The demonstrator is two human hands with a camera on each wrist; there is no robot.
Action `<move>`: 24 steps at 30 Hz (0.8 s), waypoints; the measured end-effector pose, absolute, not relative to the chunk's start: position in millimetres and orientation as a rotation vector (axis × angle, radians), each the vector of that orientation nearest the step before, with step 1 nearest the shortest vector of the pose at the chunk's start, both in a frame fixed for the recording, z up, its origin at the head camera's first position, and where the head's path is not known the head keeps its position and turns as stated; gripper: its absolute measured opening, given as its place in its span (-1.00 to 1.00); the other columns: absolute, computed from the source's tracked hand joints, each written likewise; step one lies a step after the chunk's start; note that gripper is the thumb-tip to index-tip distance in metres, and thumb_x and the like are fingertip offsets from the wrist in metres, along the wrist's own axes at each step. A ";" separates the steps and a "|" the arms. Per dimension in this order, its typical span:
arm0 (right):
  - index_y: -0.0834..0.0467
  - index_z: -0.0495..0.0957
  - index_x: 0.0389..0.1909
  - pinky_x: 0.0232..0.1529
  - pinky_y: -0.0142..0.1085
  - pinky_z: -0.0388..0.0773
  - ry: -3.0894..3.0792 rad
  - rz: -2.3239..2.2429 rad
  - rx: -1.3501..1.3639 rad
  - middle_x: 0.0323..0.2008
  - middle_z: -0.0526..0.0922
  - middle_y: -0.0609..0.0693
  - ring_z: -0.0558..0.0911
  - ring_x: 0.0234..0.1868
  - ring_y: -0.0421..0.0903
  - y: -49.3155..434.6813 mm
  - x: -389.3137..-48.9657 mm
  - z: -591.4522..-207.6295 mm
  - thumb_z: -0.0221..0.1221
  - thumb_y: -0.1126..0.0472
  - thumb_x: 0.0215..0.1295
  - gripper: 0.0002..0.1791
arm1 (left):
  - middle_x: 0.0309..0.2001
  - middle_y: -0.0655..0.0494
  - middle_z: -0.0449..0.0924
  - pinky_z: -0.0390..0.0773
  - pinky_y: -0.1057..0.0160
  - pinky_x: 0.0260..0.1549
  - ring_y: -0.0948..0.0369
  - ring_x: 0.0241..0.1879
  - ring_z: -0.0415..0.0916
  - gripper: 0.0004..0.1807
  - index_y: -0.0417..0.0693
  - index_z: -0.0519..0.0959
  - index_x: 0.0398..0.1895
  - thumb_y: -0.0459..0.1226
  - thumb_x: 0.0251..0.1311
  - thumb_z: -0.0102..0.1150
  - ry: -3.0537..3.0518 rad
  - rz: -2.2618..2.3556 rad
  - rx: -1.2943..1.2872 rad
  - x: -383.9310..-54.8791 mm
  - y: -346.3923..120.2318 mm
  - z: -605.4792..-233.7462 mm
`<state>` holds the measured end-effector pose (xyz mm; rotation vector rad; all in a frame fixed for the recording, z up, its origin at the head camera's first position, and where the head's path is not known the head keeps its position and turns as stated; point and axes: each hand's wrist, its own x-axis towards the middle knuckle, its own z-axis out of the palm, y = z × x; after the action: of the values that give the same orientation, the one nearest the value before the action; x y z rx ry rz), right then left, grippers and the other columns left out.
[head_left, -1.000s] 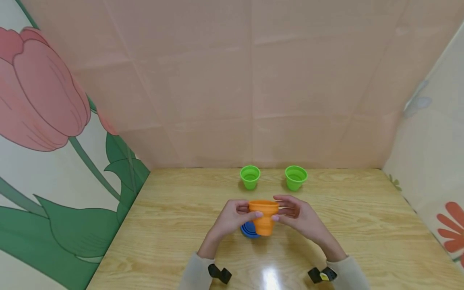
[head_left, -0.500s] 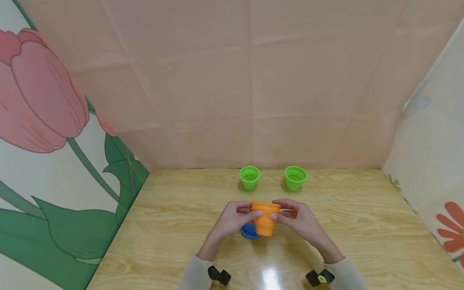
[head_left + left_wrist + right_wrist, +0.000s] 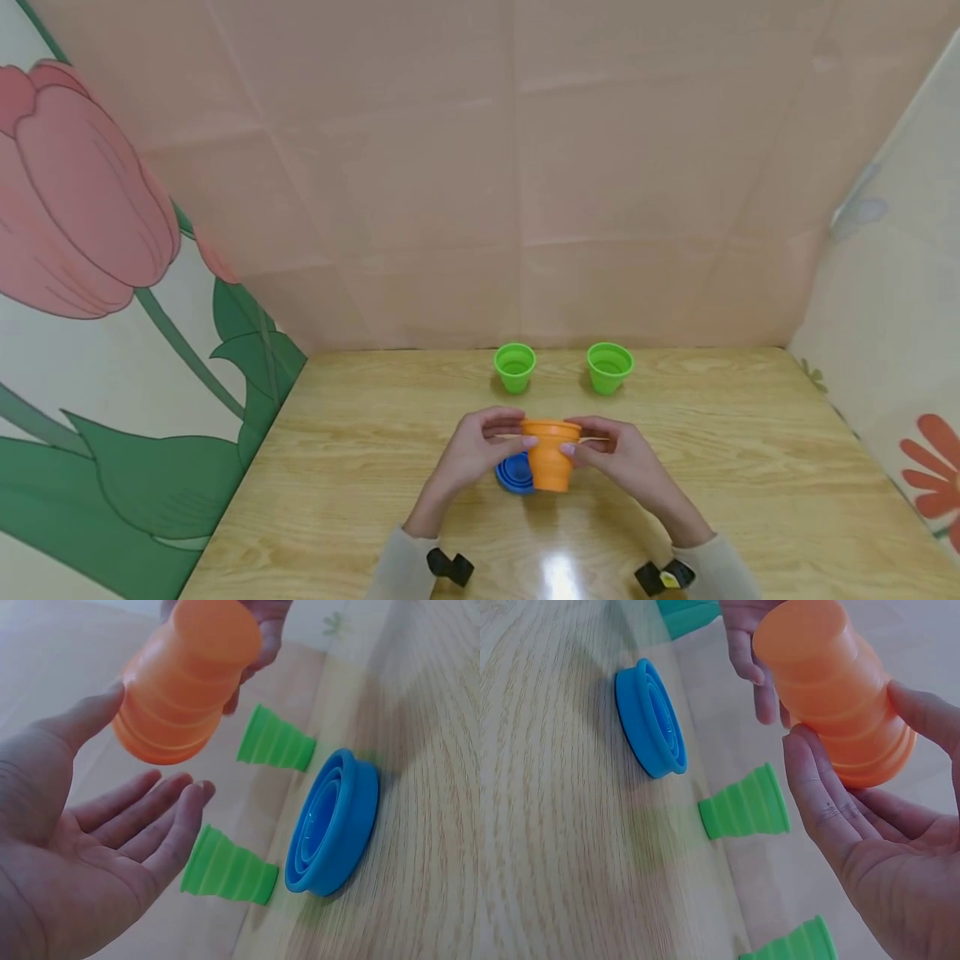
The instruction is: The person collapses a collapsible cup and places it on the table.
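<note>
An orange collapsible cup [image 3: 551, 467], stretched to its full height, is held upright above the table. My right hand [image 3: 626, 462] grips it between thumb and fingers, as the right wrist view shows on its ringed side [image 3: 840, 697]. On the other side, my left hand [image 3: 472, 450] touches the cup with its thumb, while its fingers [image 3: 176, 825] stretch out loosely, apart from the wall. Below and slightly left lies a blue collapsible cup [image 3: 513, 475], folded flat into rings; the orange cup partly hides it in the head view.
Two green collapsible cups, a left one [image 3: 515, 371] and a right one [image 3: 610, 371], stand extended near the back edge of the wooden table [image 3: 375, 467]. A pinkish sheet [image 3: 517, 183] rises behind them. Flower-patterned panels flank the table.
My left hand's fingers have come up and away from the orange cup, its thumb staying on it. The cup has shifted slightly right and down; the right hand keeps its grip.
</note>
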<state>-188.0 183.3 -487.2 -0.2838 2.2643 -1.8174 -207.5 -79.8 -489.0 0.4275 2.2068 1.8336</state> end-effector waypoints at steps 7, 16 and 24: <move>0.44 0.45 0.35 0.02 -0.13 0.83 2.216 -1.850 -0.265 0.11 0.70 0.36 0.83 -0.13 -0.13 182.2 -187.8 -485.8 0.39 0.13 0.39 -0.34 | 0.24 -0.04 0.70 0.73 0.23 0.22 0.04 0.21 0.70 -0.50 -0.03 0.65 0.25 -0.13 0.27 0.49 2.154 1.892 0.459 -206.8 -79.8 -490.1; 0.52 0.40 0.35 0.05 -0.05 0.82 2.159 -1.863 -0.319 0.11 0.69 0.38 0.83 -0.12 -0.09 182.7 -187.9 -491.9 0.30 0.15 0.47 -0.35 | 0.08 -0.08 0.78 0.78 0.32 0.07 0.14 0.06 0.77 -0.63 -0.07 0.72 0.10 -0.16 0.28 0.49 2.192 1.908 0.501 -206.3 -78.8 -491.6; 0.52 0.47 0.29 0.02 -0.01 0.83 2.175 -1.819 -0.404 0.10 0.71 0.36 0.81 -0.10 -0.15 186.6 -185.7 -491.6 0.16 0.10 0.60 -0.45 | -0.09 -0.03 0.82 0.81 0.34 -0.10 0.29 -0.16 0.78 -0.72 -0.03 0.75 -0.09 -0.08 0.27 0.48 2.253 1.861 0.534 -206.0 -80.8 -492.2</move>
<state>-185.7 186.6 -491.6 -0.4042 2.1754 -1.8191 -206.0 -80.8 -492.2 0.5336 2.2532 1.8614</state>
